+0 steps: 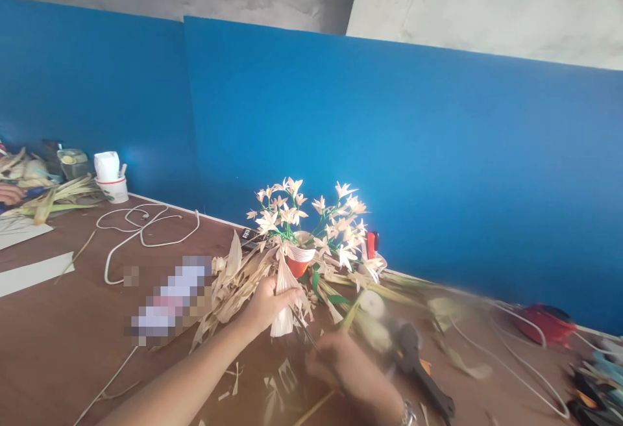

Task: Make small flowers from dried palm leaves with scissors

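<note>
My left hand (270,302) pinches a pale dried corn husk (283,321), its wide end hanging below the fingers. My right hand (335,354), smeared by motion, is closed around what look like scissors (305,330). Their thin dark blades point up and left toward the lower part of the husk, and the handles are hidden in the hand. Right behind the left hand stands an orange and white cup (300,258). Cream husk flowers (292,215) on green stems spread to both sides above it.
A pile of husks (243,286) lies left of the cup. A black glue gun (418,371) lies right of my right hand, near a white roll (372,304). White cables (141,231) cross the brown table. A blue partition (389,140) borders it. Another person's hand (10,193) shows far left.
</note>
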Action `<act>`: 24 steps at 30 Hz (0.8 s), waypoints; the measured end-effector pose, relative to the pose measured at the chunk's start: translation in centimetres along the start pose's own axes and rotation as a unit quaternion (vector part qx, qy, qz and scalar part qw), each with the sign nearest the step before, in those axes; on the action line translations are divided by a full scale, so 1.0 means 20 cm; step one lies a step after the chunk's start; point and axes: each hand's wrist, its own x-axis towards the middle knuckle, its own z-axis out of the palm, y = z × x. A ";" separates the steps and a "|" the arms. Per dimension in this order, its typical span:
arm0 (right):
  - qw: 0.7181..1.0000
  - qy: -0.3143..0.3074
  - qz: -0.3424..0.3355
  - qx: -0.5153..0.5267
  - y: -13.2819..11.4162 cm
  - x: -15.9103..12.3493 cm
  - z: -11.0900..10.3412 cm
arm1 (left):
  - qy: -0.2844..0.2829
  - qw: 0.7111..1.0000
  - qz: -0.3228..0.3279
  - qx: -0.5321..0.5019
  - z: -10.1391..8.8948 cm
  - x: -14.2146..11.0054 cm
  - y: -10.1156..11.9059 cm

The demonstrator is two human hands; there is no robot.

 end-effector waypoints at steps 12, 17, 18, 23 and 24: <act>0.989 -0.102 0.007 0.107 -0.03 -0.01 -0.03 | 0.056 0.998 -0.010 -0.030 -0.01 0.00 0.05; 0.989 -0.101 0.028 0.103 0.01 0.00 -0.01 | 0.047 0.998 -0.006 -0.040 0.00 0.00 0.04; 0.989 -0.101 0.028 0.106 0.02 0.00 0.00 | 0.047 0.998 -0.004 -0.042 0.00 0.00 0.03; 0.993 -0.083 0.025 0.084 0.01 0.00 0.01 | 0.043 0.998 -0.004 -0.045 0.01 -0.01 0.02; 0.993 -0.080 0.025 0.081 0.01 0.00 0.01 | 0.046 0.998 -0.004 -0.045 0.01 -0.01 0.02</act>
